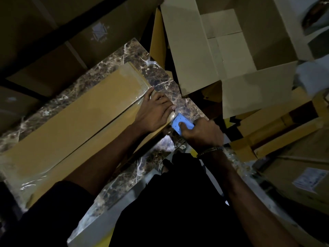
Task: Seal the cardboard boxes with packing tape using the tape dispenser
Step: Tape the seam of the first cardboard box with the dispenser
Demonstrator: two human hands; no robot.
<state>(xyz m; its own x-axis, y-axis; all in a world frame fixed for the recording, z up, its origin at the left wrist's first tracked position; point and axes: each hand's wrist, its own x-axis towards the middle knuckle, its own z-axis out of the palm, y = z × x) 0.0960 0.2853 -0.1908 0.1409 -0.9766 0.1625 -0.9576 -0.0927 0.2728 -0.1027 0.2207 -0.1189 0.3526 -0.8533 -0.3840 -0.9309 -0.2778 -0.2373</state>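
A long flat cardboard box (74, 122) lies on a brown marble tabletop (160, 77). Clear packing tape (142, 97) shines across its far end and also wraps its near left end. My left hand (153, 113) rests flat on the box's near-right corner, fingers stretched over the tape. Just to its right, my right hand (203, 134) grips a blue tape dispenser (181, 123) held against the box's end, thumb pressed on its blue face.
A large open cardboard box (231, 43) with raised flaps stands at the back right. More stacked cartons (284, 139) crowd the right side, one with a white label. Dark boxes (53, 41) fill the back left. The table edge runs close to my body.
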